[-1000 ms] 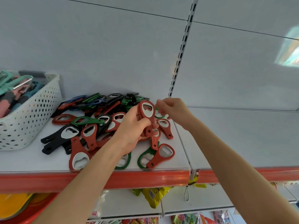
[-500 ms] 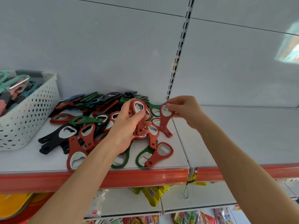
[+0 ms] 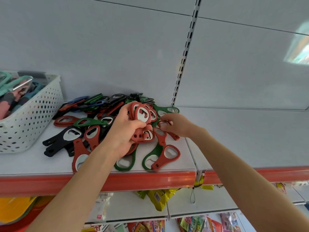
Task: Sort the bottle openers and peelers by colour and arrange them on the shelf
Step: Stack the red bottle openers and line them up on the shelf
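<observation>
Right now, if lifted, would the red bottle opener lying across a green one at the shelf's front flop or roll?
Probably stiff: the red bottle opener shows a metal head. Likely light, since the left hand grips several alike. Lying flat, it seems unlikely to roll.

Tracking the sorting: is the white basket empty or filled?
Filled: the white basket holds teal and pink tools piled to its rim.
</observation>
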A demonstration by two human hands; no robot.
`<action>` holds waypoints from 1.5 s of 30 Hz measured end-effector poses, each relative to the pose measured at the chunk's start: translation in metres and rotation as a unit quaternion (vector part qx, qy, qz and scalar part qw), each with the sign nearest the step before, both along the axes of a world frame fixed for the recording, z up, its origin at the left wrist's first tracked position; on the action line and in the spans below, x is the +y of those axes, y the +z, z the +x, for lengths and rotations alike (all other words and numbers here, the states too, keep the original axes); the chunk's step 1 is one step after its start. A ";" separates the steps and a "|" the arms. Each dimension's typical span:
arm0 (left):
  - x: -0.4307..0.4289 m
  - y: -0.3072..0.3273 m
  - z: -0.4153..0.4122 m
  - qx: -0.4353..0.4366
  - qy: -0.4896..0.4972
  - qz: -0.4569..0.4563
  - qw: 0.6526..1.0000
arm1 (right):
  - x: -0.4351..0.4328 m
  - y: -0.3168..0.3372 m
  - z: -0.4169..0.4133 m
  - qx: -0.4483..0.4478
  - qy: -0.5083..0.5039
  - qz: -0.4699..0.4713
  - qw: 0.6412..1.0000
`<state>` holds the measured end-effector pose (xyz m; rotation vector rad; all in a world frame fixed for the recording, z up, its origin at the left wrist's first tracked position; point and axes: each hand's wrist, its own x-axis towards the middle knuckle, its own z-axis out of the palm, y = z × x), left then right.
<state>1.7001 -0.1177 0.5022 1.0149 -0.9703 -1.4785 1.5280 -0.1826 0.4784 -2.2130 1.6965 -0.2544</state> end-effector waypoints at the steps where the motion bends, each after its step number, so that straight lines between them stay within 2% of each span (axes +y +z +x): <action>1: 0.000 0.000 0.001 0.004 -0.004 0.004 1.000 | -0.001 -0.002 -0.002 -0.016 -0.013 -0.005 1.000; 7: -0.001 -0.003 0.003 0.012 -0.013 0.014 1.000 | -0.004 0.003 -0.027 -0.105 -0.124 -0.039 0.986; 9: -0.002 -0.003 0.002 0.014 -0.016 0.016 1.000 | -0.003 0.008 -0.034 -0.159 -0.150 -0.058 0.974; 11: -0.004 -0.003 -0.001 0.019 -0.019 0.017 0.999 | 0.001 0.020 -0.035 -0.277 -0.169 -0.064 0.944; 13: -0.005 -0.002 -0.006 0.025 -0.030 0.015 0.999 | 0.007 0.036 -0.025 -0.425 -0.164 -0.043 0.889; 15: -0.004 -0.001 -0.012 0.036 -0.061 0.020 0.997 | 0.014 0.046 -0.005 -0.491 -0.149 -0.040 0.857; 19: -0.002 0.004 -0.016 0.072 -0.106 -0.006 0.992 | 0.022 0.039 0.025 -0.437 -0.121 -0.093 0.886; 24: -0.001 0.002 -0.013 0.067 -0.099 -0.007 0.993 | 0.025 0.027 0.031 -0.413 -0.138 -0.130 0.891; 28: -0.002 -0.007 -0.012 0.040 -0.064 0.029 0.997 | 0.025 0.025 0.031 -0.388 -0.114 -0.097 0.910; 29: -0.002 -0.008 -0.009 0.037 -0.062 0.031 0.997 | 0.025 0.025 0.025 -0.345 -0.106 -0.085 0.929; 31: -0.003 -0.007 -0.002 0.053 -0.064 0.034 0.996 | 0.026 0.021 0.012 -0.175 -0.069 -0.038 0.981; 33: -0.003 -0.007 0.004 0.072 -0.064 0.037 0.995 | 0.030 0.012 0.003 -0.006 -0.021 0.024 0.999; 34: -0.003 -0.006 0.006 0.071 -0.061 0.035 0.995 | 0.032 0.008 0.001 0.023 -0.008 0.036 0.999; 35: -0.003 -0.006 0.008 0.066 -0.056 0.033 0.996 | 0.032 0.006 -0.001 0.014 -0.008 0.037 0.999; 38: -0.005 -0.007 0.010 0.039 -0.035 0.036 0.998 | 0.029 0.003 -0.005 -0.088 -0.061 0.007 0.994; 40: -0.007 -0.008 0.011 0.012 -0.026 0.036 0.999 | 0.026 0.003 -0.012 -0.200 -0.117 0.006 0.973; 43: -0.008 -0.008 0.012 -0.011 -0.030 0.028 0.999 | 0.027 0.021 -0.020 -0.421 -0.162 0.032 0.892; 45: -0.005 -0.004 0.008 -0.003 -0.061 0.028 0.998 | 0.030 0.039 -0.017 -0.499 -0.150 0.039 0.853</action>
